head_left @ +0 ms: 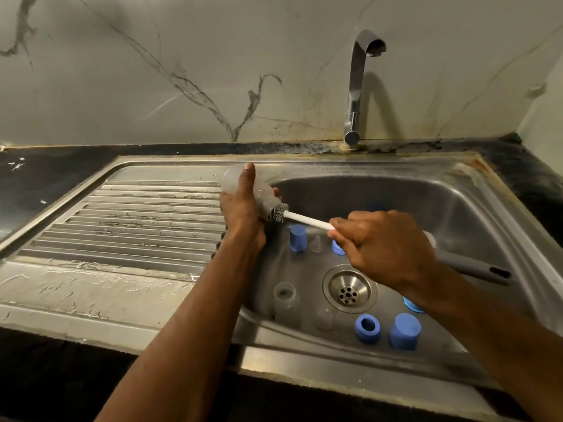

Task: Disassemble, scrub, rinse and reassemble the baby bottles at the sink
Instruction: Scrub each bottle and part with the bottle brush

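The left hand (240,205) is gripping a clear bottle (236,182) over the left edge of the sink basin (457,214), with the thumb lying along its side and the fingers curling behind it. The bottle is lying tilted, its neck pointing right and down. The right hand (384,245) is closing its fingers around the white shaft of a bottle brush (307,220); the grey bristle head is sitting at the mouth of the bottle, partly inside. The grey handle end is sticking out behind the right wrist.

The right hand and arm are hiding some parts in the basin: one blue piece under the fingers and another blue piece at the forearm are showing only as small edges. A faint blue shape at the far wall is too dim to name.

In the basin I am counting two blue caps (298,238) standing up, one blue ring (367,328), one more clear bottle (285,300) standing near the drain (349,292), and two clear teats (316,243), hard to see.
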